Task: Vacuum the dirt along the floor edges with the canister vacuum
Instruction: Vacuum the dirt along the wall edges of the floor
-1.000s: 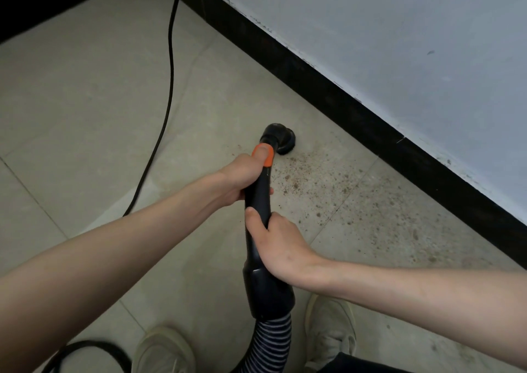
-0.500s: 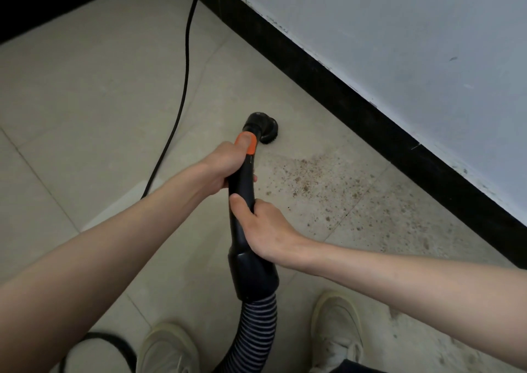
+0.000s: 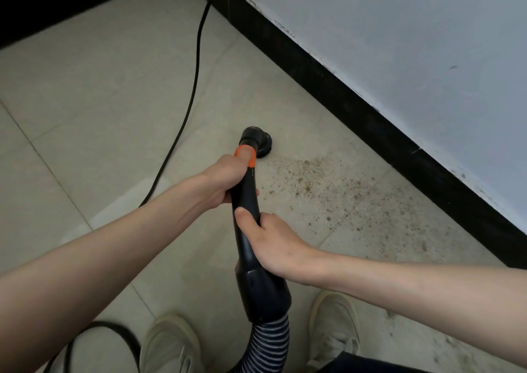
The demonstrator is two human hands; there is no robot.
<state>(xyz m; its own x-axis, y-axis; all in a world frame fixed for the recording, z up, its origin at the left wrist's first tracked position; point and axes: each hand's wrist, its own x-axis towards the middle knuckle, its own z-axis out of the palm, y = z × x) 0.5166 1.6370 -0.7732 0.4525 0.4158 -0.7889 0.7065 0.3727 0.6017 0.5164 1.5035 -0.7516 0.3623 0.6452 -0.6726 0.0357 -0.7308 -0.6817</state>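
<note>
My left hand [image 3: 225, 177] grips the wand [image 3: 246, 201] just under its orange collar; my right hand [image 3: 268, 241] wraps it lower, above the striped hose [image 3: 269, 347]; the round nozzle [image 3: 258, 141] has slid left off the dirt [image 3: 322, 184] it sat over a second ago; that brown scatter beside the black baseboard [image 3: 356, 110] looks unswept, so I judge a return pass is due.

Both hands curl closed with arms stretched forward, left hand [image 3: 225, 179] ahead of right hand [image 3: 271, 241].
</note>
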